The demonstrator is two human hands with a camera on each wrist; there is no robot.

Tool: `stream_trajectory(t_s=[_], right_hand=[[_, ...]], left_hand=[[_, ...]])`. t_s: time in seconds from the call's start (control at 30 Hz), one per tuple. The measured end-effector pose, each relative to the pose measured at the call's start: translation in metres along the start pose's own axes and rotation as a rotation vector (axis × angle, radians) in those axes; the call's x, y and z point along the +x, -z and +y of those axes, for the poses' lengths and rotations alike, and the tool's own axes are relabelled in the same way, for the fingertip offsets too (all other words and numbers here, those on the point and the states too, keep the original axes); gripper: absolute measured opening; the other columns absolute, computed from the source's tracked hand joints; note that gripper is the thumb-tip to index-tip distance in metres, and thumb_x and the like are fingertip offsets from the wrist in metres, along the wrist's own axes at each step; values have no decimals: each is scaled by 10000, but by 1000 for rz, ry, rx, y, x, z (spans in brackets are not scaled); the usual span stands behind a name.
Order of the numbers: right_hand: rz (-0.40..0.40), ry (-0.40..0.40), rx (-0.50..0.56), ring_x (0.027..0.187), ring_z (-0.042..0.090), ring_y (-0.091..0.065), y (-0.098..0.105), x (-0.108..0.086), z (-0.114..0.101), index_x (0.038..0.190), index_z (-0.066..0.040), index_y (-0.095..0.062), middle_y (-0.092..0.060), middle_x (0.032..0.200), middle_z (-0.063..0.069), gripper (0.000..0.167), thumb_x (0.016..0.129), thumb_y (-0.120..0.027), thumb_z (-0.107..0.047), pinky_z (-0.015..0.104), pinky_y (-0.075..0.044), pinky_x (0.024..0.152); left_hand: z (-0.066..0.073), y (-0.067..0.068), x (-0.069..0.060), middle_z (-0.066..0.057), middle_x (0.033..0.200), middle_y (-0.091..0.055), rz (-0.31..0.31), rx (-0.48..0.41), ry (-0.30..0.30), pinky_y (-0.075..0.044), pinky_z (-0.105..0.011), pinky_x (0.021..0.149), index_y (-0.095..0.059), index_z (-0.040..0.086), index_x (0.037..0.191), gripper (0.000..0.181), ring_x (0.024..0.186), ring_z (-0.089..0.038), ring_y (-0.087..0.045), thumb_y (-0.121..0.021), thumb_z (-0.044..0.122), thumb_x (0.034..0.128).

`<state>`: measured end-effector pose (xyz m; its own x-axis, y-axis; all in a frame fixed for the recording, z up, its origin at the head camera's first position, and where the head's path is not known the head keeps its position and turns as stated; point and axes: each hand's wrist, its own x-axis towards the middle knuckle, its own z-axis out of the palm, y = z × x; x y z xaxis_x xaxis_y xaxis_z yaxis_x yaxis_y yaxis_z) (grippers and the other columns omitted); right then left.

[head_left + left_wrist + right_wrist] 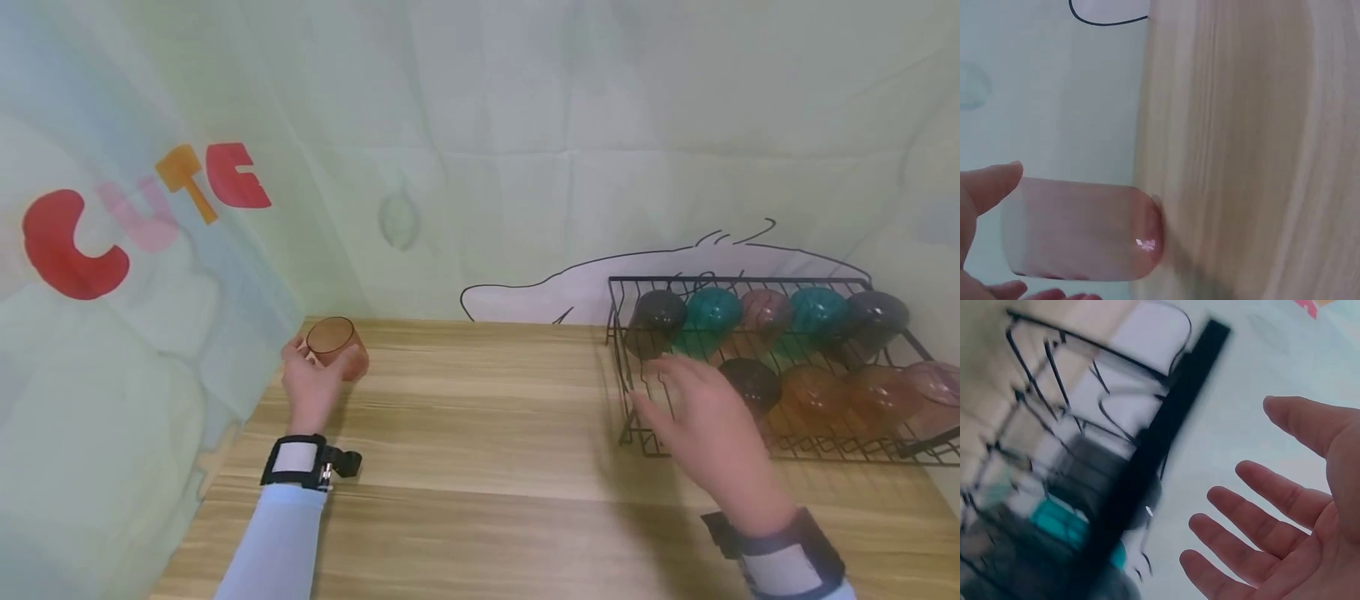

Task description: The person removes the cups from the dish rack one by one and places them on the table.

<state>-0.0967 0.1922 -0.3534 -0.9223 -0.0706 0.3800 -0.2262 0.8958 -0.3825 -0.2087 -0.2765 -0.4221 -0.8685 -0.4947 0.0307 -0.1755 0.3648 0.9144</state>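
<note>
A see-through orange-pink cup stands mouth up on the wooden table, at its back left corner. My left hand is around the cup's upper part, thumb on one side and fingers on the other. In the left wrist view, narrow gaps show between the cup and both thumb and fingertips. On the right, my right hand hovers over the near left part of a black wire rack. Its fingers are spread and hold nothing. Several coloured cups sit mouth down in the rack.
The rack's back row has dark cups, teal cups and a pink cup. Its front row has a dark cup, orange cups and a pink cup. A printed curtain hangs behind the table.
</note>
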Motion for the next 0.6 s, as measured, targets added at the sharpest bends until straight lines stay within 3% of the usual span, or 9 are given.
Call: stream_trajectory(t_s=[0.1, 0.23, 0.3, 0.43, 0.6], right_hand=[[25, 11, -47, 1118, 379, -531, 14, 6, 5, 1181, -50, -592, -583, 1237, 199, 472, 832, -687, -353, 583, -433, 923], [36, 32, -144, 1110, 450, -508, 25, 14, 19, 1162, 1, -594, -559, 1235, 269, 525, 805, -708, -367, 642, -400, 915], [11, 26, -192, 1133, 502, -469, 28, 16, 27, 1153, 19, -594, -530, 1250, 309, 549, 786, -724, -368, 683, -359, 929], [-69, -17, -254, 1145, 577, -397, 30, 15, 39, 1141, 28, -591, -478, 1271, 351, 566, 751, -743, -352, 743, -301, 914], [-122, -31, -265, 1151, 601, -349, 32, 9, 45, 1144, 16, -584, -461, 1267, 324, 600, 678, -782, -305, 771, -264, 901]], left_hand=[[9, 1, -10, -128, 1514, -249, 55, 40, -86, -263, -447, 1138, -172, 131, 1473, 961, 1394, -271, -244, -733, 440, 757], [28, -4, -32, -153, 1426, -364, 160, 113, -320, -295, -452, 1103, -307, 94, 1423, 829, 1333, -267, -331, -708, 434, 782], [41, -10, -46, -168, 1366, -424, 172, 142, -449, -330, -470, 1067, -374, 67, 1384, 756, 1286, -291, -383, -709, 403, 796], [63, -27, -81, -156, 1371, -459, 85, 199, -603, -364, -471, 1056, -433, 58, 1357, 690, 1284, -297, -413, -693, 402, 819], [75, -48, -122, -115, 1452, -400, -98, 287, -635, -342, -468, 1102, -420, 87, 1378, 691, 1351, -272, -366, -639, 468, 845]])
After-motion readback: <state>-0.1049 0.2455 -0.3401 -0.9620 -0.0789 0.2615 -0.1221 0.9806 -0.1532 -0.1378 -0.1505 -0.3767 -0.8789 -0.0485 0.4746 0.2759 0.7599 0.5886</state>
